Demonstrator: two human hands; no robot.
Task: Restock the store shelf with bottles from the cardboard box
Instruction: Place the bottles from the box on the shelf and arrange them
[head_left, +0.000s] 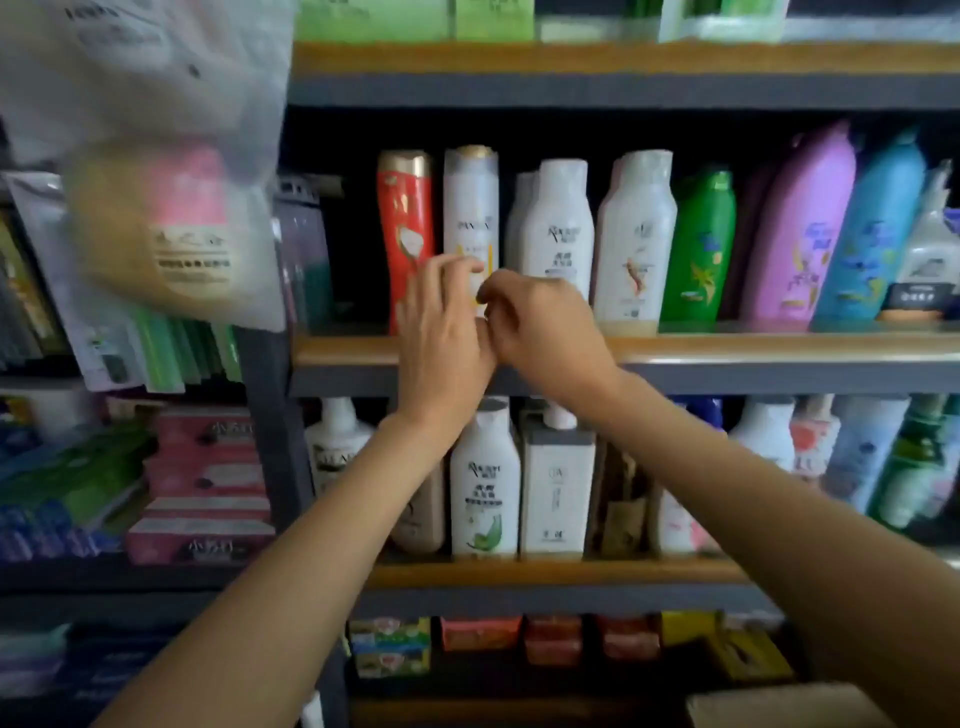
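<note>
Both forearms reach up from the bottom edge toward the middle shelf (727, 347), with a corner of the cardboard box (779, 704) at the lower right. Far left, a clear hanging bag (156, 171) with pink and tan contents blurs the upper corner. On the middle shelf, a red bottle (407, 208) stands upright beside a tall white bottle (471, 208). Left hand (441, 332) has its fingers curled round the white bottle's lower front. Right hand (540, 325) meets it, fingers bent at the same bottle's base; whether it truly grips cannot be told. Further right stand more white bottles, a green bottle (698, 249), a pink bottle (800, 228) and a blue bottle (872, 234).
</note>
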